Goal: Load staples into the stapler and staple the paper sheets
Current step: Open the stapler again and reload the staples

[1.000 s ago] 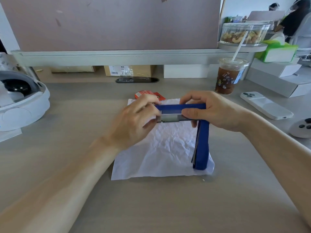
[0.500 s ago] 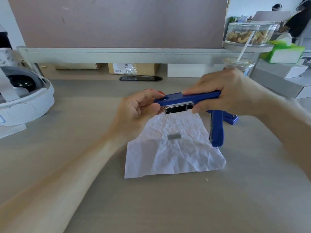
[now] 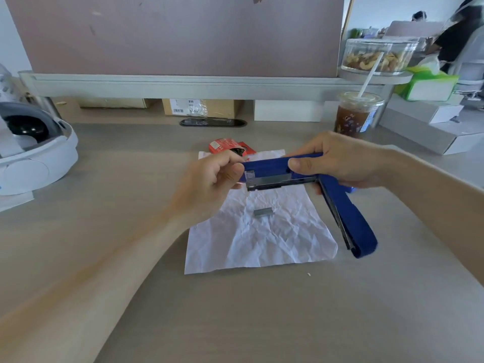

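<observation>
My right hand [image 3: 343, 159] grips the opened blue stapler [image 3: 277, 170] above the crumpled paper [image 3: 262, 239]; my left hand [image 3: 209, 184] pinches its front end; a staple strip [image 3: 262, 212] lies on the paper

Your paper [image 3: 262, 237] lies mid-frame on the surface [image 3: 235, 310], a staple strip [image 3: 262, 212] on it. Your hands hold the stapler [image 3: 301, 179] above its upper edge. The staple box [image 3: 230, 148] sits behind; the cup [image 3: 356, 116] upper right.
</observation>
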A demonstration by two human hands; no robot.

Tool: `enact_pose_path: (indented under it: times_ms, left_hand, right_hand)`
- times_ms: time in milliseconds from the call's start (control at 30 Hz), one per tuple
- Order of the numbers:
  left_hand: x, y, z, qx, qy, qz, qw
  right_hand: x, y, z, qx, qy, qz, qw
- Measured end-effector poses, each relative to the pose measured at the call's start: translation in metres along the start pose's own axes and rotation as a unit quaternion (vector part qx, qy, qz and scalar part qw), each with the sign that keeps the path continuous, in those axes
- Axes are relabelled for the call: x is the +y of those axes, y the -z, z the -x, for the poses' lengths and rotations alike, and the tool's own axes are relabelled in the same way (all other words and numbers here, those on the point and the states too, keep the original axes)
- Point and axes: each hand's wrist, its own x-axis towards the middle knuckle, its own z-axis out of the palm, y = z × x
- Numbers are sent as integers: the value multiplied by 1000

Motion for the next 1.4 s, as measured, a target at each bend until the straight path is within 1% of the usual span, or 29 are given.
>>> enact_pose_path:
  times_ms: [67,133,200,267,333,467,533,567,600,667,767,833,900,933,967,1033,1100,1167,1200,1400]
  left_hand:
    - [1,-2,-1,7,18,-18,1000]
    - [4,-4,-3,9,50,-19,999]
    - [5,-5,-6,9,89,-16,996]
    - [5,-5,-8,-1,113,-27,993]
    - [4,-5,-10,-4,127,-33,991]
    - [-2,-3,-11,10,172,-25,985]
    - [-6,-3,-10,12,203,-23,979]
    - [-7,-4,-10,14,217,-21,976]
    - [-7,-5,-11,18,232,-16,972]
    - [-8,-6,-12,29,259,-7,965]
    - [-6,-6,-14,43,282,-4,958]
    - [-4,-6,-14,48,292,0,955]
    - [-4,-7,-14,53,302,-1,952]
    - [-4,-7,-14,53,307,-1,950]
    - [-3,-7,-15,53,309,-4,950]
    - [-2,-6,-15,47,301,-33,952]
    - [1,-3,-15,27,269,-111,956]
    - [2,0,-13,-2,249,-178,952]
    - [1,2,-12,-13,248,-195,949]
    - [-6,8,-9,-55,230,-240,941]
  right_hand:
    - [13,-6,-4,-33,-37,-94,994]
    - [24,-8,-6,-63,-66,-140,986]
    - [33,-9,-9,-103,-88,-160,978]
    - [39,-9,-12,-147,-93,-147,974]
    - [43,-6,-13,-185,-72,-119,973]
    - [46,9,-11,-220,-60,-71,971]
    - [46,11,-7,-208,-56,-36,976]
    - [45,11,-5,-188,-56,-15,980]
    - [43,10,-5,-158,-55,15,986]
    - [39,9,-4,-87,-38,112,989]
    - [37,8,-6,-4,-12,249,968]
    - [35,5,-5,66,15,298,952]
    - [31,-1,-1,124,88,312,938]
    - [26,-8,1,130,131,314,931]
    - [22,-17,3,118,162,329,923]
    - [18,-38,3,79,189,384,900]
    - [19,-52,-1,57,196,422,883]
    - [22,-59,-3,50,191,424,884]
    - [22,-61,-3,51,189,421,885]
    - [29,-72,-3,87,216,397,888]
